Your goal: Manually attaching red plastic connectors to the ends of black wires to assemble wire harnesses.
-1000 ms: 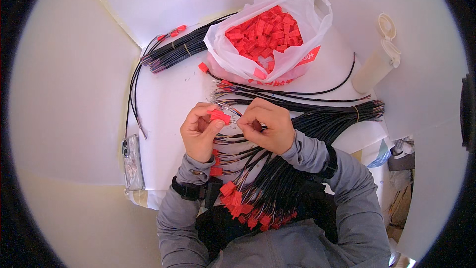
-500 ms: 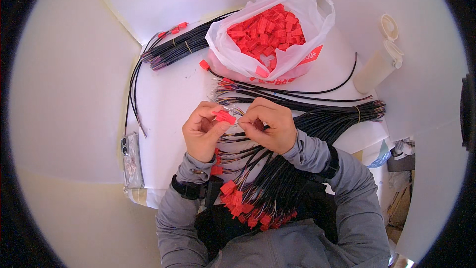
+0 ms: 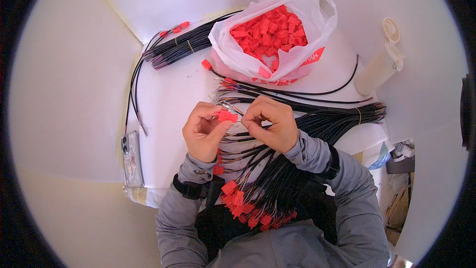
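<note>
Red connector (image 3: 227,115) is partly hidden by fingers (image 3: 221,128) of the left hand (image 3: 202,135).

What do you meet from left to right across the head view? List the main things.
Phone → left hand → held red connector → right hand → beige bottle.

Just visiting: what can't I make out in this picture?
All in the head view:
Boxy red plastic connector: openings too small; left hand covers one end.
Thin strand: colour too fine to tell; pinched end hidden by right hand.
White plastic bag: bottom hidden by heaped red plastic pieces.
</note>
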Demonstrator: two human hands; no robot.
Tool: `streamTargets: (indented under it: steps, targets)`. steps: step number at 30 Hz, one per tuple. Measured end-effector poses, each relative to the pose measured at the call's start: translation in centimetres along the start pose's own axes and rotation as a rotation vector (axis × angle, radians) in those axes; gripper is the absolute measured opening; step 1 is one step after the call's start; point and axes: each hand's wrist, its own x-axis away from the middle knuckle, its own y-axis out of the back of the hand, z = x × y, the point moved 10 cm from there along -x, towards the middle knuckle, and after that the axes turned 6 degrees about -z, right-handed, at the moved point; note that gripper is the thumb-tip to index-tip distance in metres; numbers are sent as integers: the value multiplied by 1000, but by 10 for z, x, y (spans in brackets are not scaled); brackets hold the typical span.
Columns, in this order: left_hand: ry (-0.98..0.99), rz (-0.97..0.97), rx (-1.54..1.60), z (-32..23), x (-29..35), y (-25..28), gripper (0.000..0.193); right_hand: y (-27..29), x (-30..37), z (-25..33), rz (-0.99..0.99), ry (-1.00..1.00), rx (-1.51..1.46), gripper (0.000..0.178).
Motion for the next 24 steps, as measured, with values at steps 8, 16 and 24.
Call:
streamTargets:
  steps: [8, 16, 24]
  targets:
    - [7, 41, -28, 2, 0, -4, 26, 0, -2, 2, 6, 13, 26, 9]
    - [80, -114, 60, 5, 1, 5, 41, -1, 1, -12, -25, -66, -9, 10]
    - [-234, -106, -188, -28, 4, 4, 37, -7, 9, -40, -65, -409, -443, 10]
